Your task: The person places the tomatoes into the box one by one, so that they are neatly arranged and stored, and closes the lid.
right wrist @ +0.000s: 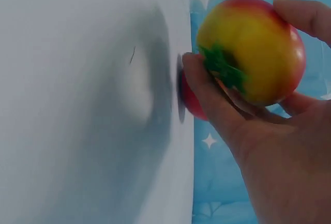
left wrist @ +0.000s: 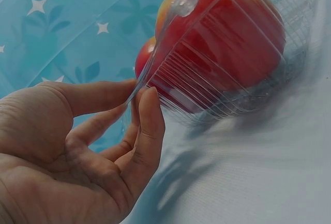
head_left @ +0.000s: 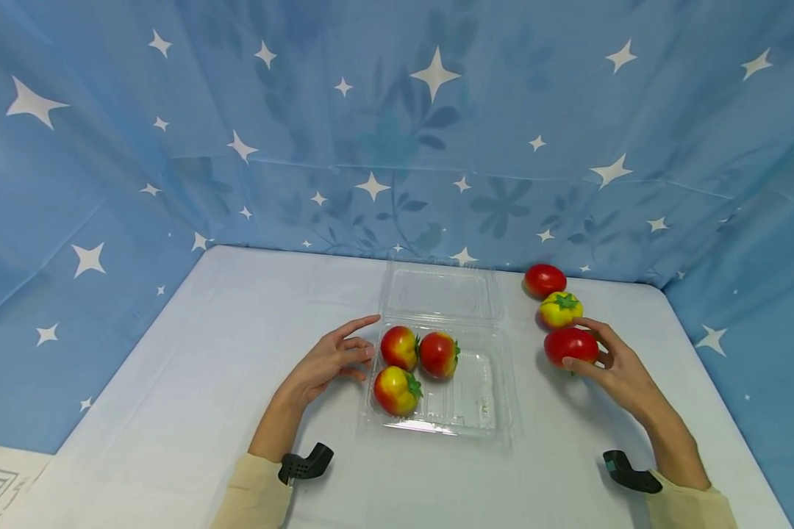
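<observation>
A clear plastic clamshell container [head_left: 470,389] lies with its lid [head_left: 442,290] folded back. Three red-and-yellow tomatoes with green calyxes sit in its left part: one at the back left [head_left: 399,347], one beside it [head_left: 440,354], one in front [head_left: 397,391]. My left hand [head_left: 331,361] is at the container's left side; in the left wrist view its thumb and fingers pinch the rim [left wrist: 150,69]. My right hand [head_left: 625,375] holds another tomato [right wrist: 253,53] between thumb and fingers, calyx turned downward, above the table and right of the container.
Behind the right hand, a yellow-and-red tomato [head_left: 559,310] and a red tomato [head_left: 545,281] rest on the white table [head_left: 251,308]. A blue star-patterned cloth [head_left: 370,147] hangs along the back and sides. Printed white material [head_left: 0,485] shows at the lower left.
</observation>
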Demonstrator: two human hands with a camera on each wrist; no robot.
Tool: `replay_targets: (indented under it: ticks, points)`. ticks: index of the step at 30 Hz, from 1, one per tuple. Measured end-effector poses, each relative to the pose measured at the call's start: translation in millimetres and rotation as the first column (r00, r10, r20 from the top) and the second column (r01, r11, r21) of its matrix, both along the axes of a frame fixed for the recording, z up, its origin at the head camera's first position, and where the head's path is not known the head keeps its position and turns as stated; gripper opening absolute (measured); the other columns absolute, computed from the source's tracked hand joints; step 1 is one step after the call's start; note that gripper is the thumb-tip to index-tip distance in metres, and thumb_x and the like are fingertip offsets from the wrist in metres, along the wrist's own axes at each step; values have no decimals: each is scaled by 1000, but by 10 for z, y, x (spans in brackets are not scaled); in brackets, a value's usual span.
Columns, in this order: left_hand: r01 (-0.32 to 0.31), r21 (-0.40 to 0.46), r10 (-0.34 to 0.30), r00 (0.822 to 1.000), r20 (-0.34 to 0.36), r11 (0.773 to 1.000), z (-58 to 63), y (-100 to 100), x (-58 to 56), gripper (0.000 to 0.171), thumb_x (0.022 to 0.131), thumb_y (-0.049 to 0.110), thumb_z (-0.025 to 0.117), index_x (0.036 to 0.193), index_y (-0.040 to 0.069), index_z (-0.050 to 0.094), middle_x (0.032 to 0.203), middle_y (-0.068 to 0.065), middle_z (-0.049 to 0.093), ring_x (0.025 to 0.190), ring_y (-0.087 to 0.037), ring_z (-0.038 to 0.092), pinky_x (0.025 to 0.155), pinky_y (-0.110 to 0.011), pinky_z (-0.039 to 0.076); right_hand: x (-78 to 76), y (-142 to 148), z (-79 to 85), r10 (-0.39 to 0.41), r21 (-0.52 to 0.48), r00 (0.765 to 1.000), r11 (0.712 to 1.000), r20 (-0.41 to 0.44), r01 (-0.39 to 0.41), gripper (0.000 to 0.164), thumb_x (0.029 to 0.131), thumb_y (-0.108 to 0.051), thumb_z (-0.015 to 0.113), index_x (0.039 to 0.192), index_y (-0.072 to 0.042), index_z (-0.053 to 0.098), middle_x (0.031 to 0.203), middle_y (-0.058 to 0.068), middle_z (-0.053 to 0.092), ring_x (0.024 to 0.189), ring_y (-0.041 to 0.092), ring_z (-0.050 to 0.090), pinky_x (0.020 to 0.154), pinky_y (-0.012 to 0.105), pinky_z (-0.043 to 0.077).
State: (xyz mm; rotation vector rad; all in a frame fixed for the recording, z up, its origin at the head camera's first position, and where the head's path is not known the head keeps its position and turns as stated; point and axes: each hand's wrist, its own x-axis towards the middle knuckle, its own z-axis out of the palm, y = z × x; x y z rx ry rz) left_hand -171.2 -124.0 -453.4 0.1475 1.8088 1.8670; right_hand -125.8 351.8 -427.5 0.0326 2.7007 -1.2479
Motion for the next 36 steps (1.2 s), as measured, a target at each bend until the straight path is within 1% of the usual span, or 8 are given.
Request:
replay_targets:
  ticks: [4, 6, 8, 11, 13, 23, 31, 36]
  points:
    - [0, -3, 0, 1000, -1, 1000, 6, 1, -3, 62, 101, 12, 66, 159, 23, 44, 99, 1, 64, 82, -14, 64, 70, -23, 63, -10, -43, 6, 12, -25, 998, 1000, -55, -14, 80, 96, -22, 73, 158, -2, 28, 158, 32, 37, 132, 54, 47, 86, 16, 54]
    - [1, -6, -1, 1000, -2, 1000, 10, 0, -5, 62, 101, 12, 66, 159, 23, 45, 100, 0, 64, 82, -14, 64, 70, -24, 63, -12, -69, 15, 15, -22, 996, 1000, -89, -17, 75, 96, -21, 73, 156, -2, 32, 154, 29, 43, 124, 39, 56, 81, 7, 48]
    - [2, -10, -2, 1000, -2, 1000, 11, -5, -6, 62, 101, 12, 66, 159, 23, 45, 100, 0, 64, 83, -14, 65, 71, -24, 63, -11, -98, 32, 22, -18, 993, 1000, -120, -24, 71, 96, -20, 73, 154, -3, 36, 150, 27, 48, 117, 20, 59, 82, 7, 49]
    - [-1, -13, 1, 1000, -1, 1000, 6, -15, -5, 62, 101, 12, 66, 159, 22, 45, 100, 1, 64, 83, -14, 65, 71, -24, 63, -3, -136, 62, 37, -7, 988, 999, -152, -38, 70, 96, -21, 74, 154, -5, 39, 148, 23, 50, 110, -5, 48, 83, 8, 49]
    - [-3, -11, 3, 1000, -1, 1000, 2, -17, -4, 62, 102, 12, 65, 159, 22, 44, 100, 1, 64, 83, -14, 64, 71, -24, 63, 7, -161, 78, 44, 4, 985, 999, -168, -44, 71, 95, -23, 75, 155, -7, 40, 148, 22, 49, 111, -6, 44, 83, 8, 48]
    - [-8, 4, 8, 1000, 15, 1000, 2, 11, 6, 62, 102, 14, 65, 159, 22, 43, 99, 1, 64, 84, -14, 64, 70, -24, 63, 57, -269, 133, 33, -32, 986, 999, -166, -39, 78, 93, -23, 77, 159, -12, 37, 156, 25, 40, 134, 48, 43, 80, 7, 49]
    - [-20, 19, 20, 1000, -3, 1000, 3, 9, 12, 63, 102, 13, 65, 160, 21, 43, 99, 0, 63, 84, -15, 64, 72, -24, 63, 83, -333, 219, 22, -81, 982, 996, -190, -38, 79, 93, -18, 78, 161, -15, 37, 159, 26, 35, 136, 57, 41, 79, 8, 51]
    - [-16, 31, 16, 1000, -6, 999, 1, 14, 15, 64, 102, 12, 65, 160, 21, 42, 100, -1, 62, 85, -15, 65, 73, -25, 64, 91, -423, 223, 30, -101, 970, 993, -243, -56, 77, 91, -14, 79, 158, -16, 41, 153, 18, 41, 131, 39, 47, 81, 10, 54]
